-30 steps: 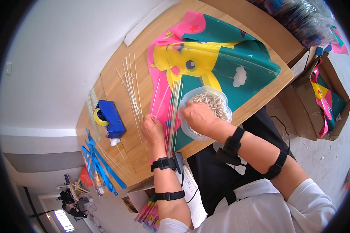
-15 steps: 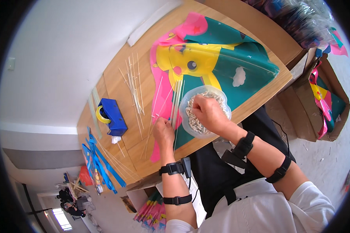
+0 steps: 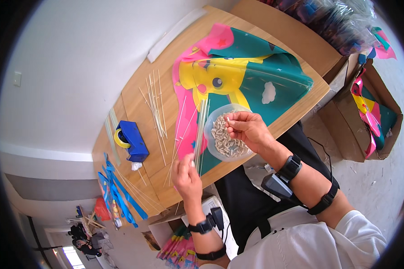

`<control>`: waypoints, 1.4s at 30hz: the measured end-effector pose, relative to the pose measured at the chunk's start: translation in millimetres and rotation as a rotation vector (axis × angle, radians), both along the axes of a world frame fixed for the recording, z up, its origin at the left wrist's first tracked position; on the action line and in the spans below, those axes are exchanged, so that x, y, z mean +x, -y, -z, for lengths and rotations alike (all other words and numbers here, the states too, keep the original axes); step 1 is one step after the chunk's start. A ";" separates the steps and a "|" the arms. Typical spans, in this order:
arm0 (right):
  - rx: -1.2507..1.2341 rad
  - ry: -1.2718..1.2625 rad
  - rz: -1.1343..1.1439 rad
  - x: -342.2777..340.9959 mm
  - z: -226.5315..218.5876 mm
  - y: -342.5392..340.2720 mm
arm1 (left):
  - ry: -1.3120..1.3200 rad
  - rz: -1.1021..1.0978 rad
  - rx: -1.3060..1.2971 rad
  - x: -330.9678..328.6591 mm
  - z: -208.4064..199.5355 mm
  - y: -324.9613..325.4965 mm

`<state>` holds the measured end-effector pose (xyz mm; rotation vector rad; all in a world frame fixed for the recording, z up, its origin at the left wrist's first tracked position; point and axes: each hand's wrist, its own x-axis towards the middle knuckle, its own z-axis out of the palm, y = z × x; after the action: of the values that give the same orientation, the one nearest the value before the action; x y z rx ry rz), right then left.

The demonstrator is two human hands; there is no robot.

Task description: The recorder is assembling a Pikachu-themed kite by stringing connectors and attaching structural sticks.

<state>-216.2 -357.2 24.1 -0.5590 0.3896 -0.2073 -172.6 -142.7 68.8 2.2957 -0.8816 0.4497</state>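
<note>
My right hand (image 3: 252, 133) is raised over the near right part of a translucent plastic bowl (image 3: 209, 142), thumb and fingertips pinched on a small white tube (image 3: 228, 120). Many short white tubes (image 3: 229, 143) fill the bowl. My left hand (image 3: 187, 179) hovers near the table's front edge, fingers closed together; what they hold is too thin or hidden to make out. Just beyond it lie thin white rods (image 3: 203, 121), bunched on a printed plastic sheet (image 3: 256, 80) in green, pink and yellow. The bowl stands on that sheet.
More thin rods (image 3: 156, 112) lie on the wooden table (image 3: 134, 98) to the left. A blue tape dispenser (image 3: 137, 142) and blue ribbons (image 3: 116, 188) are farther left. At right, a cardboard box (image 3: 345, 121) on the floor holds folded printed sheets.
My right hand has lifted out of the tubes, bringing up a small white tube. My left hand has drawn back toward me, toward the table's front edge.
</note>
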 end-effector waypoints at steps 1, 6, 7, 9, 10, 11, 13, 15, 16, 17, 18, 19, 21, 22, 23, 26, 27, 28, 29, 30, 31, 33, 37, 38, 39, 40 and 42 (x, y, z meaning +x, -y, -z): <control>0.025 0.012 0.007 -0.6 -2.0 -1.0 | -0.020 0.023 0.002 -12.2 -7.2 -1.2; 0.029 0.036 0.021 -2.1 -4.0 -2.1 | -0.090 0.023 0.033 -43.8 -8.1 -7.0; 0.022 0.037 0.020 -2.6 -4.7 -2.2 | -0.082 0.019 0.026 -45.7 -8.4 -6.6; 0.004 0.035 0.023 -3.5 -4.3 -2.6 | -0.067 0.012 0.010 -48.7 -9.0 -5.5; -0.005 0.034 0.025 -3.3 -4.1 -3.1 | -0.063 0.017 0.014 -49.4 -10.1 -4.4; -0.007 0.031 0.028 -3.4 -4.2 -3.5 | -0.058 0.023 0.019 -49.9 -11.5 -2.8; -0.012 0.024 0.034 -3.9 -5.0 -4.3 | -0.046 0.027 0.035 -49.8 -12.1 -2.1; -0.019 0.017 0.037 -4.7 -7.9 -4.1 | -0.030 0.022 0.060 -49.0 -11.1 -2.7; -0.023 0.012 0.039 -5.3 -8.6 -3.8 | -0.026 0.022 0.065 -49.1 -11.2 -2.1; -0.027 0.014 0.041 -5.3 -7.9 -3.5 | -0.021 0.021 0.070 -49.1 -11.4 -1.3; -0.030 0.015 0.042 -5.3 -6.9 -3.2 | -0.016 0.020 0.076 -49.1 -11.5 -0.8; -0.033 0.016 0.043 -5.4 -6.0 -3.0 | -0.023 0.022 0.073 -49.1 -11.0 -0.8; -0.038 0.017 0.046 -6.3 -5.5 -2.6 | -0.038 0.026 0.066 -48.9 -9.7 -1.1; -0.040 0.019 0.047 -6.6 -5.6 -2.4 | -0.043 0.029 0.065 -48.6 -9.6 -1.0; -0.058 0.011 0.047 -7.0 -5.4 -2.2 | -0.048 0.032 0.063 -48.3 -9.5 -0.9; -0.116 -0.008 0.051 -7.7 -5.7 -3.3 | -0.066 0.029 0.072 -48.0 -10.0 -2.5; -0.137 -0.012 0.055 -7.7 -6.9 -4.2 | -0.072 0.025 0.077 -48.2 -10.4 -3.6; -0.160 -0.018 0.063 -8.4 -7.6 -3.7 | -0.078 0.009 0.110 -49.5 -12.1 -2.9; -0.291 0.000 0.092 -8.8 -5.8 -3.2 | -0.084 -0.008 0.142 -51.8 -15.6 -1.9; -0.422 0.018 0.120 -9.3 -2.6 -2.6 | -0.089 -0.025 0.175 -53.8 -18.6 -0.8; -0.552 0.036 0.147 -9.6 -2.0 -2.8 | -0.023 -0.020 0.196 -55.5 -21.2 0.5; -0.792 0.055 0.252 -11.8 -2.6 -4.3 | 0.108 -0.008 0.236 -58.5 -24.1 4.4; -0.339 0.009 0.122 -10.0 -11.6 -1.4 | 0.127 -0.016 0.134 -62.0 -19.6 4.1; -0.180 0.015 0.072 -10.2 -14.1 1.3 | 0.094 -0.014 0.080 -61.5 -13.6 1.9; -0.022 0.021 0.022 -10.8 -15.8 4.6 | 0.060 -0.012 0.025 -61.6 -9.7 0.2; 0.135 0.025 -0.027 -12.1 -15.4 7.8 | 0.015 -0.016 -0.005 -62.7 -7.8 -0.2; 0.113 0.065 -0.106 -14.7 -8.8 13.4 | -0.076 -0.023 -0.066 -64.1 -4.6 0.1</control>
<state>-230.8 -370.6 32.9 -0.4590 0.3057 -0.1002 -236.7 -142.8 73.4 2.2490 -0.7922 0.3936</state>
